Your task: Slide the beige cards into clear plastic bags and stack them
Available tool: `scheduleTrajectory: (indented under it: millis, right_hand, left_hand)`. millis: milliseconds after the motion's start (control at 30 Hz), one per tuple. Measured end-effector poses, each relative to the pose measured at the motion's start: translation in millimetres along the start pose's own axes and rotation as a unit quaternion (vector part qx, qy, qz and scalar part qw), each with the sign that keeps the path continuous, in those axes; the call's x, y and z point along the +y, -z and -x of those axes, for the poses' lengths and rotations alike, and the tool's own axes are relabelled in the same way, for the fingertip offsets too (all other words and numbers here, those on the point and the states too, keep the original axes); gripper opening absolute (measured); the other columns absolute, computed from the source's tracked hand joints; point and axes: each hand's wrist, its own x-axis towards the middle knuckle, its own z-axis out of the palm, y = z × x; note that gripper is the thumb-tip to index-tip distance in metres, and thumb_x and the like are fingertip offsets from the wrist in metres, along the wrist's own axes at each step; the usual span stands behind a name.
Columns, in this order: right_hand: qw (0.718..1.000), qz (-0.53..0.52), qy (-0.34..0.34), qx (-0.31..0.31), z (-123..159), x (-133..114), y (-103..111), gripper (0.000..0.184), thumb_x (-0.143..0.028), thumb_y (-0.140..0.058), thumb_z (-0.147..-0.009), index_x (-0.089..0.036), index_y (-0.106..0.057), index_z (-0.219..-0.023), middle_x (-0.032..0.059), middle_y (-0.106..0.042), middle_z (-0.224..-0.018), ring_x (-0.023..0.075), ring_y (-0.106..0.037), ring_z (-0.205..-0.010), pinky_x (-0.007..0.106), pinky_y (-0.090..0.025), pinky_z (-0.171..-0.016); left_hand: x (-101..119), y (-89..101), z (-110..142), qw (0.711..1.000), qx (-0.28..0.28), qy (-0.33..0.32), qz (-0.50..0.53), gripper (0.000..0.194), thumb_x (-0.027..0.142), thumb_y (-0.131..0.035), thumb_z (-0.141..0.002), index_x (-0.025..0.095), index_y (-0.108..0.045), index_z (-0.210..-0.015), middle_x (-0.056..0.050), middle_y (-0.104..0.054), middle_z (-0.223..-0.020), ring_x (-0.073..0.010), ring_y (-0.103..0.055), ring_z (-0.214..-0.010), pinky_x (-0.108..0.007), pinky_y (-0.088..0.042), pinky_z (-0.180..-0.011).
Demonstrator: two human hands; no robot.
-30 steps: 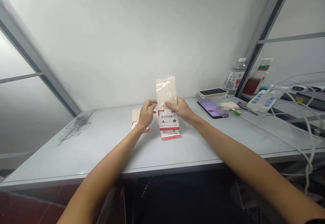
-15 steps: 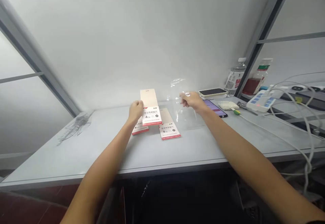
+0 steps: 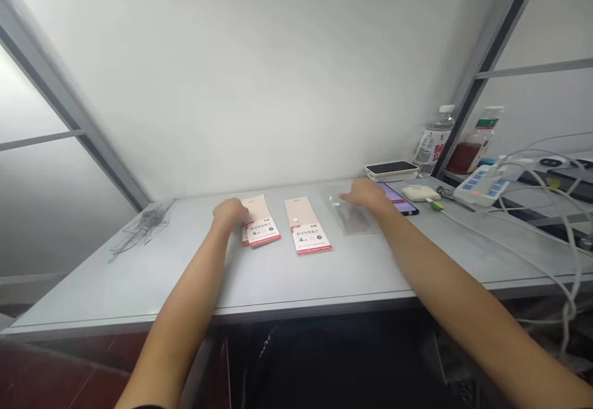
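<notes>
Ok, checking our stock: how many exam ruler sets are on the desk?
3 exam ruler sets: an overlapping pair beside the left hand, a single one to its right; another could hide underneath.

A water bottle (image 3: 433, 143) and a bottle of red liquid (image 3: 469, 157) stand at the back of the pale table (image 3: 139, 291), near a dark-topped device, perhaps a power bank (image 3: 391, 168), a smartphone (image 3: 404, 199), a small cream box (image 3: 419, 193), and a power strip (image 3: 480, 185) trailing white cables (image 3: 553, 177).
</notes>
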Motion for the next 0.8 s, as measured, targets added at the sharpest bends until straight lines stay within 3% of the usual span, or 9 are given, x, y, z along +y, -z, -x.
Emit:
scheduleTrajectory:
  millis: [67, 133, 233, 300, 400, 500, 567, 700, 800]
  right_hand:
    - [0.999, 0.008, 0.033, 0.019, 7, -9, 3, 0.043, -0.046, -0.06, -0.074, -0.012, -0.06, -0.101, 0.0206, -0.054, -0.118, 0.0339, -0.046, -0.113, 0.038, -0.04, -0.082]
    - [0.994, -0.013, 0.109, 0.012, 18, -21, 2, 0.045, -0.048, -0.052, -0.08, -0.015, -0.057, -0.11, 0.0151, -0.059, -0.113, 0.028, -0.053, -0.105, 0.035, -0.041, -0.082]
    - [0.974, -0.068, 0.207, -0.058, 38, -40, -6, 0.039, -0.05, -0.047, -0.082, -0.02, -0.063, -0.1, 0.008, -0.065, -0.104, 0.0212, -0.059, -0.095, 0.028, -0.043, -0.075]
    - [0.962, -0.085, 0.243, -0.091, 50, -50, -13, 0.033, -0.046, -0.047, -0.084, -0.02, -0.064, -0.095, 0.0067, -0.067, -0.098, 0.0188, -0.06, -0.087, 0.025, -0.042, -0.069]
    - [0.955, -0.093, 0.265, -0.097, 62, -58, -20, 0.028, -0.04, -0.046, -0.085, -0.021, -0.065, -0.092, 0.0055, -0.067, -0.099, 0.0182, -0.06, -0.087, 0.024, -0.04, -0.065]
    - [0.958, -0.091, 0.259, -0.083, 63, -57, -21, 0.028, -0.04, -0.046, -0.085, -0.02, -0.064, -0.094, 0.0064, -0.066, -0.102, 0.0194, -0.059, -0.089, 0.025, -0.039, -0.066]
    - [0.963, -0.088, 0.246, -0.07, 60, -55, -22, 0.031, -0.043, -0.047, -0.085, -0.019, -0.063, -0.095, 0.0083, -0.065, -0.104, 0.0207, -0.058, -0.091, 0.026, -0.039, -0.067]
    - [0.973, -0.046, 0.212, -0.082, 54, -54, -26, 0.032, -0.046, -0.05, -0.082, -0.017, -0.061, -0.088, 0.0115, -0.065, -0.096, 0.0229, -0.059, -0.085, 0.028, -0.038, -0.062]
    - [0.972, -0.011, 0.202, -0.119, 54, -55, -30, 0.031, -0.045, -0.049, -0.082, -0.018, -0.057, -0.069, 0.0097, -0.065, -0.079, 0.0209, -0.059, -0.07, 0.028, -0.035, -0.054]
  left_hand:
    - [12, 0.4, 11, 1.0, 0.013, -0.017, -0.012, 0.023, 0.04, -0.052, -0.072, 0.018, -0.058, -0.076, -0.013, -0.066, -0.08, -0.0279, -0.062, -0.079, -0.033, -0.043, -0.062]
    - [29, -4.1, 27, 0.993, 0.017, -0.115, -0.015, 0.044, 0.055, -0.035, -0.08, 0.018, -0.058, -0.074, -0.012, -0.066, -0.078, -0.0251, -0.062, -0.074, -0.032, -0.043, -0.061]
    - [59, -20.9, 53, 0.973, 0.019, -0.229, -0.03, 0.056, 0.067, -0.029, -0.077, 0.019, -0.057, -0.073, -0.01, -0.066, -0.076, -0.0224, -0.06, -0.068, -0.03, -0.042, -0.06]
    - [74, -34.1, 65, 0.96, 0.007, -0.273, -0.057, 0.052, 0.064, -0.033, -0.077, 0.018, -0.058, -0.076, -0.01, -0.065, -0.077, -0.0221, -0.06, -0.067, -0.03, -0.042, -0.059]
    - [82, -45.0, 70, 0.951, -0.001, -0.293, -0.103, 0.037, 0.043, -0.035, -0.083, 0.016, -0.06, -0.077, -0.012, -0.065, -0.077, -0.023, -0.061, -0.069, -0.031, -0.042, -0.059]
    - [76, -43.0, 65, 0.946, 0.0, -0.304, -0.115, 0.029, 0.031, -0.036, -0.082, 0.016, -0.061, -0.078, -0.014, -0.065, -0.079, -0.0243, -0.061, -0.071, -0.032, -0.042, -0.06]
    - [70, -39.8, 62, 0.945, 0.004, -0.306, -0.113, 0.033, 0.033, -0.034, -0.083, 0.016, -0.061, -0.079, -0.015, -0.065, -0.081, -0.0255, -0.061, -0.073, -0.033, -0.042, -0.061]
    - [70, -41.3, 63, 0.952, 0.02, -0.288, -0.104, 0.051, 0.055, -0.031, -0.081, 0.015, -0.062, -0.082, -0.016, -0.066, -0.082, -0.0278, -0.062, -0.074, -0.035, -0.043, -0.063]
    - [75, -45.8, 67, 0.956, 0.026, -0.272, -0.105, 0.048, 0.051, -0.033, -0.081, 0.014, -0.063, -0.079, -0.017, -0.066, -0.084, -0.0269, -0.062, -0.074, -0.034, -0.043, -0.064]
